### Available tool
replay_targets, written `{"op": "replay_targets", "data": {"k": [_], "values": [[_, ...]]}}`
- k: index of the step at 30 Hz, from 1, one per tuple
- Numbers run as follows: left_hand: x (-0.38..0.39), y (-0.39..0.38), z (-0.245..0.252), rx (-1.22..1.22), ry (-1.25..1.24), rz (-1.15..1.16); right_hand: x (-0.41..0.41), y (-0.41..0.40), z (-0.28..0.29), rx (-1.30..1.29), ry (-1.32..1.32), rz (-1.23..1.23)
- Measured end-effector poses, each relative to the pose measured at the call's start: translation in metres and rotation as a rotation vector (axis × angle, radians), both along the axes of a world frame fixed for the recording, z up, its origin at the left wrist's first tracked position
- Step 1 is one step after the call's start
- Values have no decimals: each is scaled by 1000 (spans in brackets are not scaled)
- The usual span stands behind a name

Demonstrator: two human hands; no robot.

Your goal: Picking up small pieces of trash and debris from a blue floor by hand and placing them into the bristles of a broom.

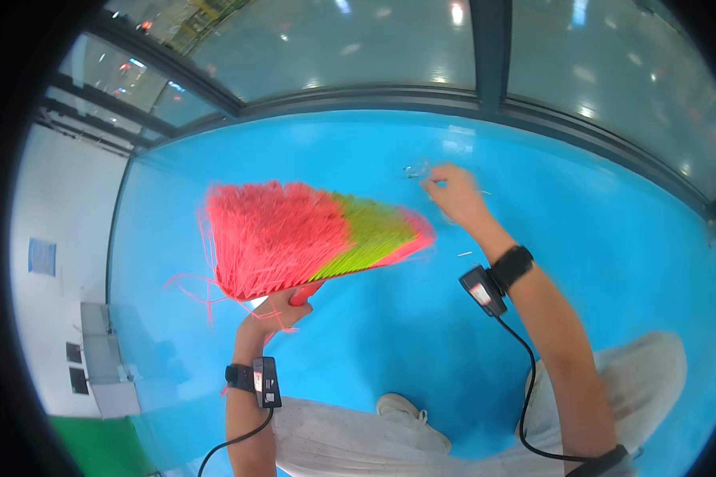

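My left hand [274, 313] grips the red handle [305, 293] of a broom just behind its head. The broom head [286, 238] is turned so that its bristles face up and away from me. Its bristles are pinkish red with a yellow-green band, and several stray strands hang off the left end. To the right of it is my right hand [453, 188], blurred, with thumb and index finger curled towards each other. Small dark and clear debris [414, 172] lies beside those fingertips on the blue floor [358, 143]. Whether anything is pinched there is unclear.
Ahead stand glass panels in a dark frame [358, 98]. A white wall [65, 191] runs along the left, with grey boxes [104, 352] at its foot. A thin white scrap [465, 254] lies near my right wrist. Cables [531, 381] trail from devices strapped to both wrists.
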State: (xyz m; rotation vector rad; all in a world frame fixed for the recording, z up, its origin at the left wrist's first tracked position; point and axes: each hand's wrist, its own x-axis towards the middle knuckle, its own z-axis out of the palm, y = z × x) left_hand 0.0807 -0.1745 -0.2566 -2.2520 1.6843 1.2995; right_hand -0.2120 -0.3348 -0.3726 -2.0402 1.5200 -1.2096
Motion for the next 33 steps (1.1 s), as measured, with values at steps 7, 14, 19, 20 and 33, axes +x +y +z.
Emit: {"op": "replay_targets", "data": {"k": [7,14,19,20,33], "values": [[-1,-2,19,48,-57,75,20,40,39,497,-644,402],[-5,-9,22,44,-73,47,22,47,51,384,-858,401],[-6,-9,29,33,-102,42,29,51,76,276,-876,381],[-8,-9,30,32,-84,58,29,50,79,250,-855,370],[-6,-6,29,48,-101,66,28,42,66,383,-1138,310]]}}
